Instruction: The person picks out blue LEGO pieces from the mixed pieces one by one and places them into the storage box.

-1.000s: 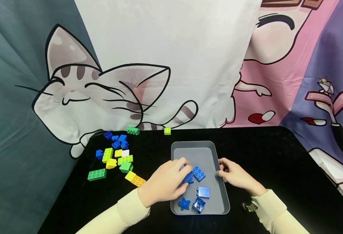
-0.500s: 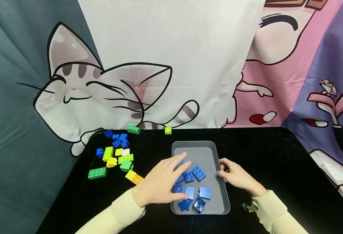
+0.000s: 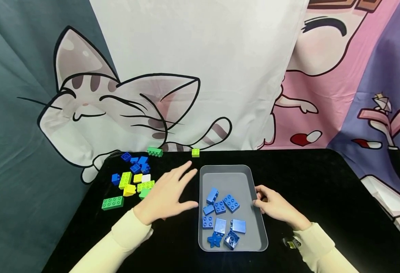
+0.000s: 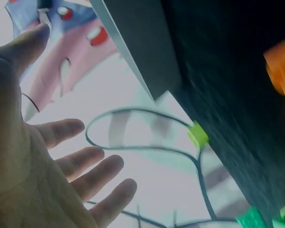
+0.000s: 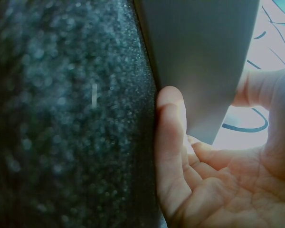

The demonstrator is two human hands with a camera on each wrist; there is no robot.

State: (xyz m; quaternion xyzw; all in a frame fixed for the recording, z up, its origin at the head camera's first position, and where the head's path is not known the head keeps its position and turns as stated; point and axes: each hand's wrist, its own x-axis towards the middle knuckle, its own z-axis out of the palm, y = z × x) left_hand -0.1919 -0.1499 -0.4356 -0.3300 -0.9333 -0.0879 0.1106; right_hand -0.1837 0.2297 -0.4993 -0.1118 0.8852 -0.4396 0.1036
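We pinch a grey rectangular tray point(image 3: 226, 179) with the fingers of our right hand point(image 3: 277, 204); our left hand point(image 3: 167, 194) spreads its empty fingers. Blue plastic bricks point(image 3: 231, 203) lie inside, between both. Apparently collecting, we likely need loose blue bricks point(image 3: 135, 168) beyond our left fingers.

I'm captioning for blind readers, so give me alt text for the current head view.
A left hand, fingers spread and empty, hovers left of a gray tray of blue toy pieces on a black table, while the right hand holds the tray's right side. Colorful bricks lie farther left, before a cartoon backdrop.
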